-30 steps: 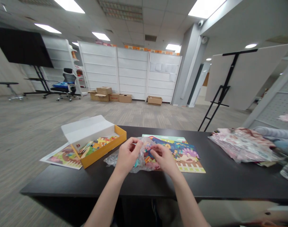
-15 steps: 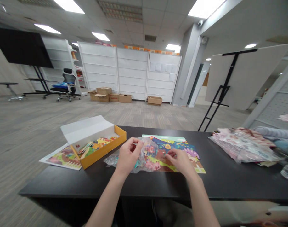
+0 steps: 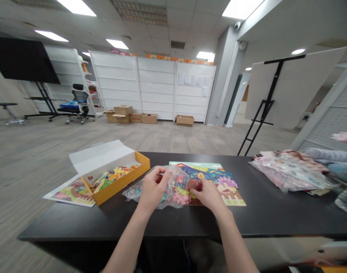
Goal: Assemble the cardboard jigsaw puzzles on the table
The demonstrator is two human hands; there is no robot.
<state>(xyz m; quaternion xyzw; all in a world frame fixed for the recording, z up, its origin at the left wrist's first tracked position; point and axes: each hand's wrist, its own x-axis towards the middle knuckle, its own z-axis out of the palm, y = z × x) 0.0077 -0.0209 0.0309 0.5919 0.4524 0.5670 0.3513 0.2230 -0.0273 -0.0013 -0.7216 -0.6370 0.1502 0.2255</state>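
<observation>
My left hand [image 3: 154,185] is closed on the edge of a clear plastic bag [image 3: 177,185], which has pink, red and teal pieces inside. To its right, my right hand [image 3: 206,191] has thumb and fingers pinched together at the bag's right edge. Whatever lies between those fingertips is too small to make out. Beneath the right hand and partly under the bag is a colourful picture board [image 3: 230,189] with animals and a white fence, flat on the black table [image 3: 105,223].
Left of the bag stands a yellow box [image 3: 122,184] with its white lid raised and picture pieces inside, resting partly on a printed sheet [image 3: 73,192]. Plastic-wrapped fabric items [image 3: 289,174] lie at the right. A black easel [image 3: 266,106] stands beyond the table.
My right hand has moved left across the board to the bag's edge. The left hand keeps its hold on the bag. The camera view has shifted slightly.
</observation>
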